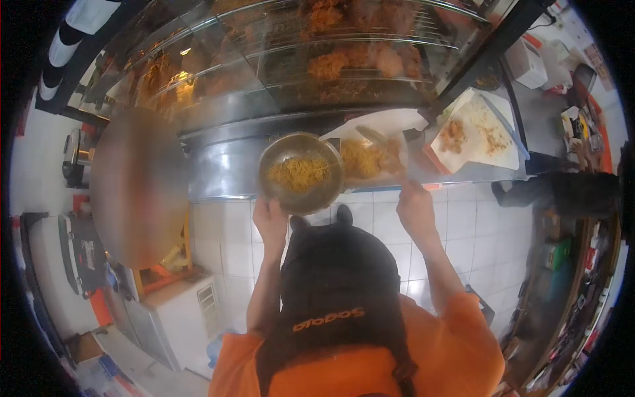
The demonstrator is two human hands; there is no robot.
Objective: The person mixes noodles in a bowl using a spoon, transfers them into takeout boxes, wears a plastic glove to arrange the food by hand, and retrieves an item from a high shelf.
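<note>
On a narrow metal worktop (221, 167), below a glass case (231, 59) of browned food, a round metal bowl (266, 155) holds a loose yellow heap (297, 173). The bowl reaches past the near edge; whether the metal beneath bears any of its weight cannot be told. Just to its right, more yellow food (360, 157) lies on white paper (400, 121), with a blurred grey-green shape, perhaps a utensil (372, 135), over it.

The left hand (270, 218) comes up from below, forearm nearly upright, its fingers pinching the bowl's near-left rim. The right hand (415, 202) is well apart, at the paper's near right corner, forearm slanting in from the lower right. Its fingers look curled, but blur hides what they grip, if anything.

With the rim held on one side only, a firm pinch and a level bowl would best guard against tipping. Small, low movements of the right hand close to the paper would likely scatter less, and a relaxed wrist would help its control.
</note>
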